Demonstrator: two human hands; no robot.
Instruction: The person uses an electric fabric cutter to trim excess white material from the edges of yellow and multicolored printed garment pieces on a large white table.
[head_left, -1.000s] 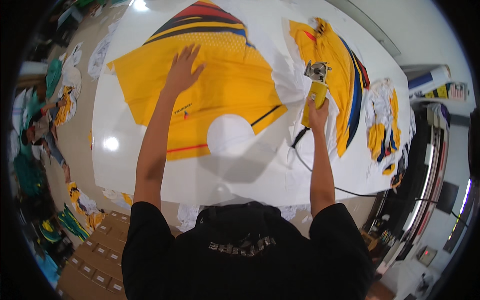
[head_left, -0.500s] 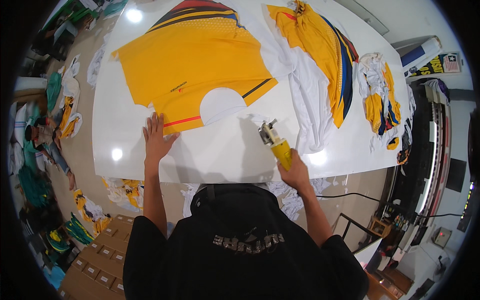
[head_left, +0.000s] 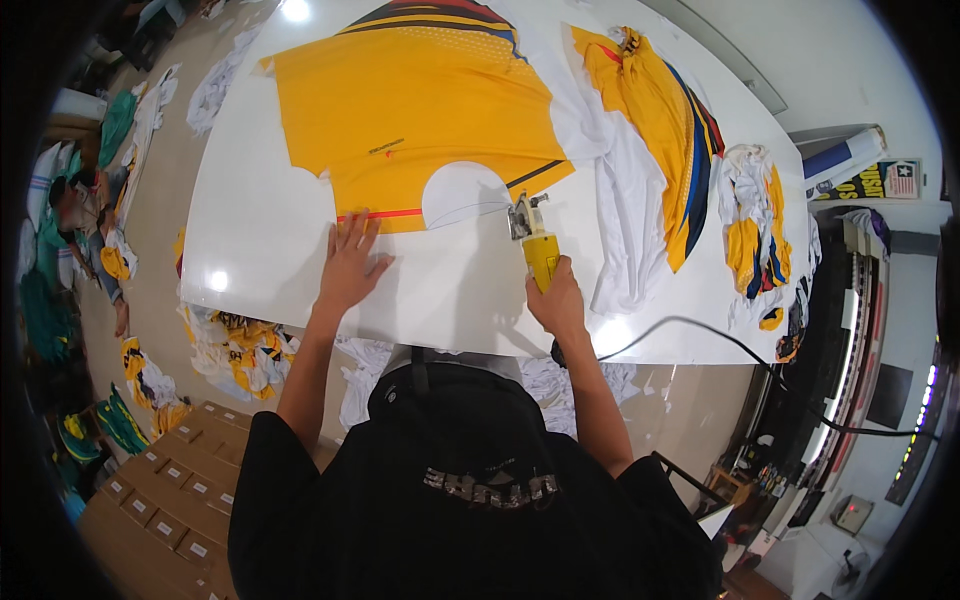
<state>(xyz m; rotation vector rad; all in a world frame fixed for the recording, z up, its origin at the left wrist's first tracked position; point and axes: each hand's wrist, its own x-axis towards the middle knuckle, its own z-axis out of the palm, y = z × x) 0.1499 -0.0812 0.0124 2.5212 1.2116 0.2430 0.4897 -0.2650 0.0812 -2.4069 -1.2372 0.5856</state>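
Left hand: We see our left hand [head_left: 352,268] spread out, fingers a little apart, gripping nothing. Its fingertips lie on the red stripe [head_left: 400,214] of the shirt cloth.
Right hand: Our right hand [head_left: 557,300] is curled around the yellow cutter [head_left: 541,258].
Cutter: We see its metal head just beside the neck curve, at the end near the black stripe [head_left: 535,174]. We cannot tell if it touches the cloth.
Shirt: The big yellow shirt cloth [head_left: 430,110] lies flat on the white table [head_left: 260,250], reaching back toward the far edge.
Other cloth: We see a bunched yellow cloth [head_left: 650,110] nearer the right edge, with white cloth [head_left: 632,210] beside it. A small messy pile [head_left: 755,225] sits by that right edge.
Cord: A black cord [head_left: 690,320] crosses the near right corner.
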